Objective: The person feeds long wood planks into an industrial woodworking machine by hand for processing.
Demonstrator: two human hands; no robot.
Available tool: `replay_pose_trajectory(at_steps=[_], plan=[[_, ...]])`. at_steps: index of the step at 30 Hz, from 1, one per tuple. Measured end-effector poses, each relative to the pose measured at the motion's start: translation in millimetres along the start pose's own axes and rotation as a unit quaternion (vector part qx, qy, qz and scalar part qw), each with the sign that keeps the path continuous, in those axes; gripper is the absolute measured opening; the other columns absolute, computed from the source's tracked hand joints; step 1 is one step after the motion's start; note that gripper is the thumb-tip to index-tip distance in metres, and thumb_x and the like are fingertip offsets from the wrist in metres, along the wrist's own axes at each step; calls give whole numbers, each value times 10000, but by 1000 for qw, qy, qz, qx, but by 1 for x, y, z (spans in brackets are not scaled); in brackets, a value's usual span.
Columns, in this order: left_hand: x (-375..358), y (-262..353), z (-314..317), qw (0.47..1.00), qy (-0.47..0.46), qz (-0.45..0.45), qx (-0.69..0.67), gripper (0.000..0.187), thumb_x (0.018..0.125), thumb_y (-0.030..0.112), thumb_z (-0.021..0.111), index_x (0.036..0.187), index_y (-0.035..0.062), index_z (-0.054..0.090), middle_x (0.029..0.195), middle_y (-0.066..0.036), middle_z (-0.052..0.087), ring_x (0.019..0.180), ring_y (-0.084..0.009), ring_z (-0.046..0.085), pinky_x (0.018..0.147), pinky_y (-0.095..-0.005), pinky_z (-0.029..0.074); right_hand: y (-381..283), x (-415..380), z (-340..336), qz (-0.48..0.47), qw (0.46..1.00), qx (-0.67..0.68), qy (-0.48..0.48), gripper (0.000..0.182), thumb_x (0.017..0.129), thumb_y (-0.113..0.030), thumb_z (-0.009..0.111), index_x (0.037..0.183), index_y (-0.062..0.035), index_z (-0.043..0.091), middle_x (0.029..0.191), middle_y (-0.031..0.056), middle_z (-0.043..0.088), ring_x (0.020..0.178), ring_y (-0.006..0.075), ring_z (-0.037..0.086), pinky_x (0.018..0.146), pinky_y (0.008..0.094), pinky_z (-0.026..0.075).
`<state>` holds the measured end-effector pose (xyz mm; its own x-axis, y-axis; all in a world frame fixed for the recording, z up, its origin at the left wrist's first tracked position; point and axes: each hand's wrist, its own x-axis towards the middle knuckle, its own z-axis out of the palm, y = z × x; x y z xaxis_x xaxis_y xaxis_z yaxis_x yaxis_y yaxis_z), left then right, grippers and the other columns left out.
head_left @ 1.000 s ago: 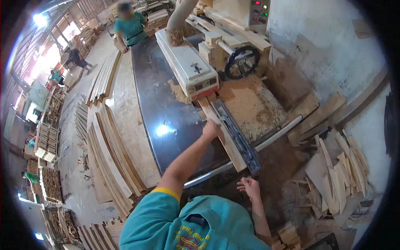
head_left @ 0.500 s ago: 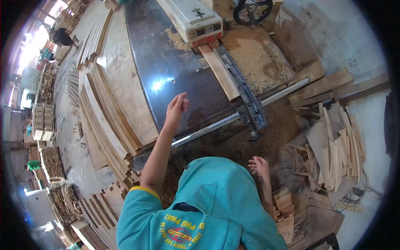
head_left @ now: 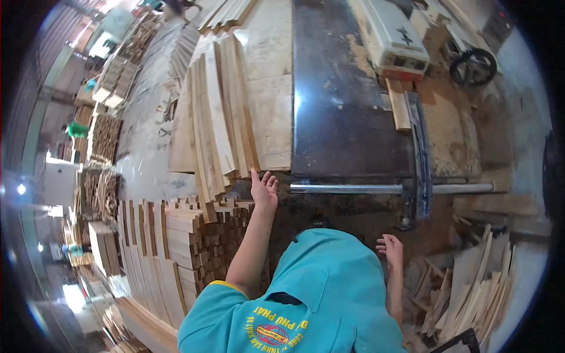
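My left hand [head_left: 265,188] is open and palm up, its fingertips right at the near end of a wooden board [head_left: 240,117] in a row of long boards. It holds nothing. My right hand [head_left: 391,248] hangs by my right side, empty with loosely bent fingers apart. Ahead on the right, a wood strip [head_left: 399,109] lies on the dark machine table [head_left: 347,135] along a metal fence [head_left: 421,147]. Its far end goes under the white machine housing [head_left: 395,44].
A metal rail [head_left: 347,189] crosses the table's front edge. Stacked timber [head_left: 182,235] stands at left, and offcuts [head_left: 477,288] are piled at lower right. A black handwheel [head_left: 472,67] sits beside the housing. Sawdust lies right of the fence.
My view has turned left toward the boards. My left hand has gone from above the machine table to the board ends, its fingers spreading. The wood strip has slid farther under the housing.
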<state>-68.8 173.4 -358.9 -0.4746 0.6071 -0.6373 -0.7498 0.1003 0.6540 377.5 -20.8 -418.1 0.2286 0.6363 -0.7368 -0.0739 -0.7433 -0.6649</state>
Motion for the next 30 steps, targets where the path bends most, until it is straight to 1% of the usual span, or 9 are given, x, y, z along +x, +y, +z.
replay_pose_trajectory(at_steps=[6, 13, 16, 20, 21, 22, 24, 28, 30], plan=[[41, 13, -12, 988, 1, -50, -146, 684, 921, 491, 723, 1314, 33, 400, 1009, -109, 549, 860, -231, 607, 719, -326, 595, -12, 11, 5, -16, 999, -12, -24, 306, 1057, -261, 556, 1216, -7, 616, 1037, 123, 738, 789, 181, 714, 658, 291, 549], [65, 2, -11, 966, -5, -63, -252, 379, 1000, 339, 651, 1164, 17, 537, 909, -95, 600, 786, -192, 629, 659, -293, 611, -9, 6, 6, -23, 1000, 3, -11, 298, 1053, -284, 556, 1211, -38, 616, 1023, 105, 724, 758, 169, 702, 626, 285, 550], [70, -3, -12, 963, 34, -64, -258, 364, 1003, 314, 646, 1163, 4, 542, 893, -88, 609, 783, -179, 636, 667, -286, 615, -5, 5, 5, -11, 1000, 14, -5, 295, 1056, -281, 552, 1208, -37, 614, 1028, 106, 723, 759, 169, 704, 631, 288, 554], [62, -15, -16, 976, -24, -43, -214, 297, 1008, 260, 641, 1139, 1, 578, 931, -100, 629, 823, -194, 657, 744, -296, 623, -6, -1, 6, 0, 1000, 30, 3, 318, 1056, -278, 554, 1209, -9, 625, 1039, 126, 736, 802, 193, 714, 677, 320, 560], [57, -22, -19, 978, -87, -39, -185, 292, 1003, 259, 651, 1141, 8, 591, 969, -102, 642, 871, -203, 666, 795, -307, 620, -6, -1, 6, 0, 1000, 27, 4, 309, 1054, -277, 558, 1194, -10, 626, 1033, 124, 737, 785, 191, 714, 666, 316, 559], [41, -25, -12, 979, -67, -58, -185, 313, 996, 274, 659, 1153, 11, 597, 1016, -104, 648, 924, -217, 664, 851, -328, 611, -1, 1, 5, 0, 1000, 23, 5, 301, 1051, -277, 562, 1178, -11, 627, 1028, 123, 739, 769, 190, 714, 656, 313, 559], [21, -33, -6, 974, -142, -43, -169, 405, 1028, 320, 605, 1229, -23, 528, 1098, -117, 612, 1027, -238, 623, 905, -366, 591, 2, 6, 8, -7, 1000, 26, 3, 299, 1049, -281, 566, 1160, -10, 629, 1024, 127, 741, 756, 190, 715, 648, 311, 559], [14, -47, -5, 976, -99, -82, -174, 387, 1012, 296, 636, 1246, 3, 537, 1094, -121, 634, 1027, -251, 650, 966, -384, 573, -12, 9, 22, -18, 999, 17, -29, 260, 1048, -250, 569, 1171, -29, 625, 1002, 121, 734, 747, 174, 712, 618, 289, 556], [8, -58, -4, 990, -130, -23, 57, 409, 1044, 305, 582, 1307, 3, 497, 1118, -120, 631, 1055, -253, 651, 972, -392, 571, -27, 11, 34, -52, 997, -22, -60, 270, 1042, -255, 583, 1164, -21, 639, 996, 119, 739, 754, 168, 711, 632, 292, 556]])
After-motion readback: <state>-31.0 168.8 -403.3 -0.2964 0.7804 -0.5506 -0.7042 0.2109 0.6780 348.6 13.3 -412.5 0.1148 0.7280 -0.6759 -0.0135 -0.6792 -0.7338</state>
